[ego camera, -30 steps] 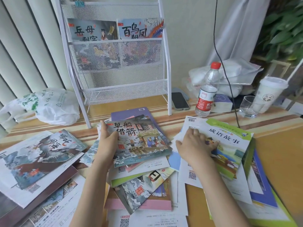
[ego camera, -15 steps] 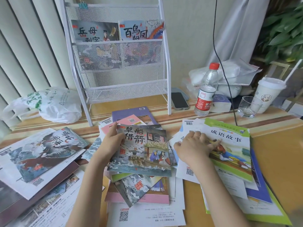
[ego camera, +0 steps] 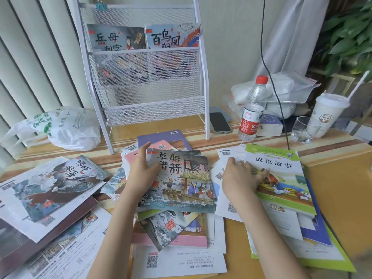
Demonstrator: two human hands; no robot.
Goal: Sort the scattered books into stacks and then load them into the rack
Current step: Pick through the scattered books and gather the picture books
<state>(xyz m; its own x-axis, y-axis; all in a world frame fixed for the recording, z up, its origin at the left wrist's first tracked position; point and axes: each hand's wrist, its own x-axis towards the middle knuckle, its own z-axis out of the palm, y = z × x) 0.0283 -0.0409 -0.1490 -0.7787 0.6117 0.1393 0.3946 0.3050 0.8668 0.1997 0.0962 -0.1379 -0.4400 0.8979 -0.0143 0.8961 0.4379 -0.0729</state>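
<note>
Rack [ego camera: 149, 109]: beyond both hands, two books already in it.
Boat book [ego camera: 181, 182]: left hand [ego camera: 142, 174] grips its left edge.
Green book [ego camera: 281, 178]: right hand [ego camera: 240, 178] presses flat, fingers loose.
Risk: loose sheets underneath may slide, skewing stacks.

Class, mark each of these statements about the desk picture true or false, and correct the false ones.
1. The rack holds two books in its top pocket. True.
2. The left hand rests on the green book. False: it holds the boat book; the right hand is on the green book.
3. The bottle has a blue cap. False: the cap is red.
4. A phone lies beside the rack. True.
5. The glass lies on its side. False: it stands upright.
</note>
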